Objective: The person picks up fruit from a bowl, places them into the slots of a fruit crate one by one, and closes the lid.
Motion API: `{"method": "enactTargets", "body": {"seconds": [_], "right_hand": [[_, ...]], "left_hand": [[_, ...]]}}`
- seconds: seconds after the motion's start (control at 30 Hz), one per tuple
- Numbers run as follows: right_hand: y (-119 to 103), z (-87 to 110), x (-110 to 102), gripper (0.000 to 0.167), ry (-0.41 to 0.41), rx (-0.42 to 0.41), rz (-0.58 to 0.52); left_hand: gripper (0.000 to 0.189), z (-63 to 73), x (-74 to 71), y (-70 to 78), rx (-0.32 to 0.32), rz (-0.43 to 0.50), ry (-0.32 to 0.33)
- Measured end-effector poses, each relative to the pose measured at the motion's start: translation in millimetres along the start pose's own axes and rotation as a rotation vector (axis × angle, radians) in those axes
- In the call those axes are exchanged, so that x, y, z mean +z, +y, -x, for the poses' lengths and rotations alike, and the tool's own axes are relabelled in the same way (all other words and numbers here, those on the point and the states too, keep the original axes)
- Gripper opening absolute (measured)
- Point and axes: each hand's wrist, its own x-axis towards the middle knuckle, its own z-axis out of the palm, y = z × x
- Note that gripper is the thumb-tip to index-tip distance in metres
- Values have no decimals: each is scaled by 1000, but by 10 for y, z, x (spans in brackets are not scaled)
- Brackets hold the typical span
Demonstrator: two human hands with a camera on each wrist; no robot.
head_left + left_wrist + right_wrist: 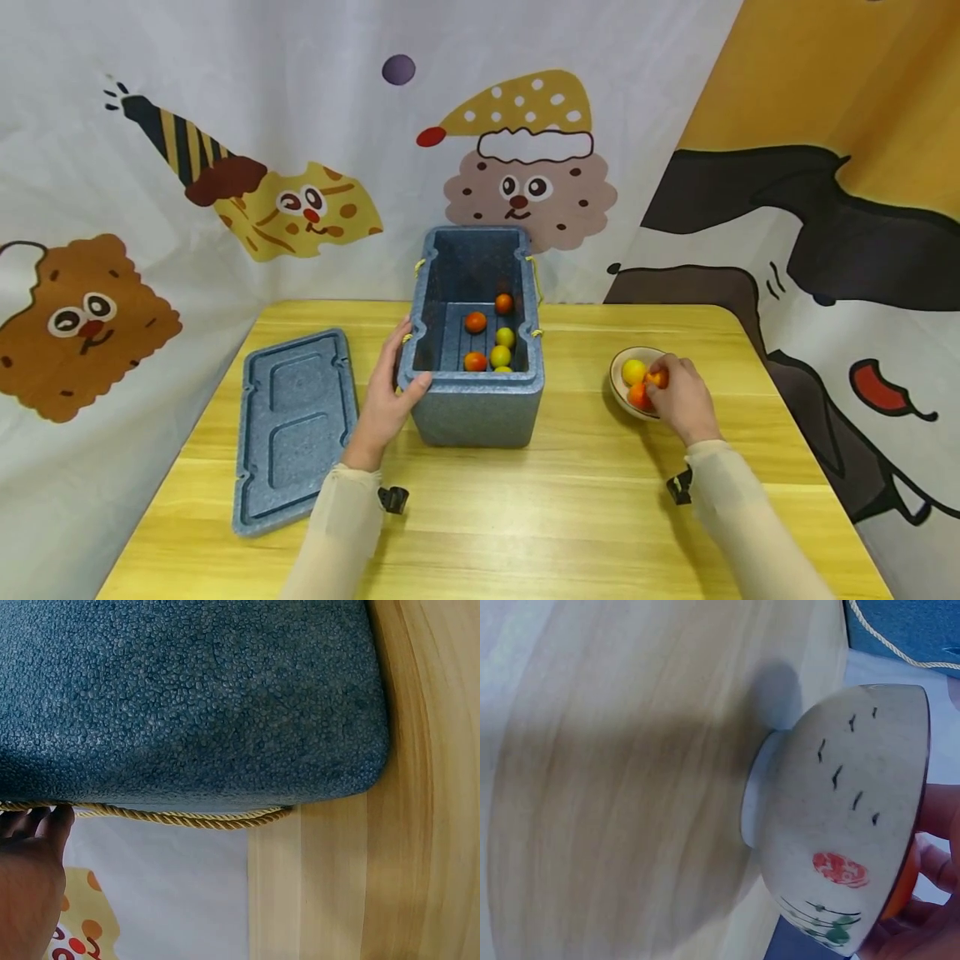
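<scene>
I see the right hand (687,402) pinching an orange ball (660,377) at the bowl (844,817), toward the desk's (555,517) far right corner — the left hand (384,406) rests spread against the box (477,418) by the far edge, thumb on its rim.

Long cream sleeves cover both forearms, the left sleeve (337,517) and right sleeve (742,500) each ending at the wrist with the left hand (384,410) and right hand (684,402) bare. A small, blocky black left fitting (393,500) and matching right fitting (679,487) project inward beside the cuffs; finer detail unreadable.
</scene>
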Motion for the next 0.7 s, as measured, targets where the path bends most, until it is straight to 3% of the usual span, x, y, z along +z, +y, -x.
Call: {"method": "enactTargets", "body": {"seconds": [0.37, 0.7], "right_hand": [[-91, 5, -154, 25, 87, -8, -94], [-386, -15, -307, 33, 192, -25, -268]], "left_hand": [[67, 5, -11, 0, -3, -1, -5], [68, -1, -6, -11, 9, 5, 0]]}}
